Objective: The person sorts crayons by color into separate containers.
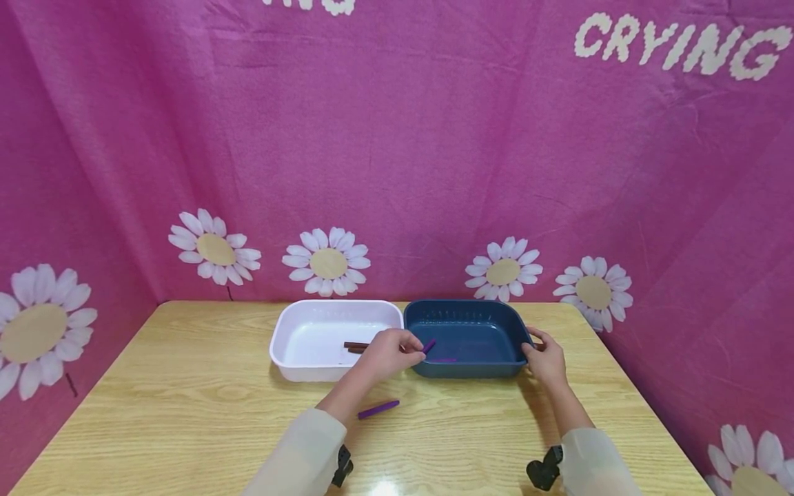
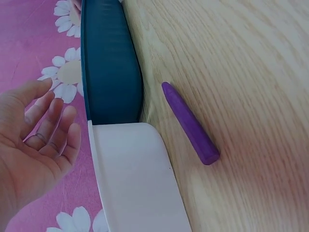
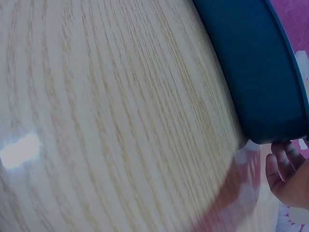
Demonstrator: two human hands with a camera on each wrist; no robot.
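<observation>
My left hand (image 1: 392, 355) hovers over the rims where the two bins meet. In the left wrist view its fingers are loosely bent, with nothing seen between them. Just past its fingertips in the head view is a purple crayon (image 1: 430, 346), slanted inside the dark blue bin (image 1: 465, 370). Another purple crayon (image 1: 444, 360) shows low in that bin. My right hand (image 1: 547, 358) holds the blue bin's right end, thumb at the rim and fingers against the outside wall. One more purple crayon (image 2: 190, 123) lies on the table in front of the bins.
A white bin (image 1: 310, 373) stands against the blue bin's left side, with brown sticks (image 1: 356, 346) inside, partly hidden by my left hand. The wooden table (image 1: 186, 413) meets a pink flowered cloth (image 1: 397, 172) at the back and sides.
</observation>
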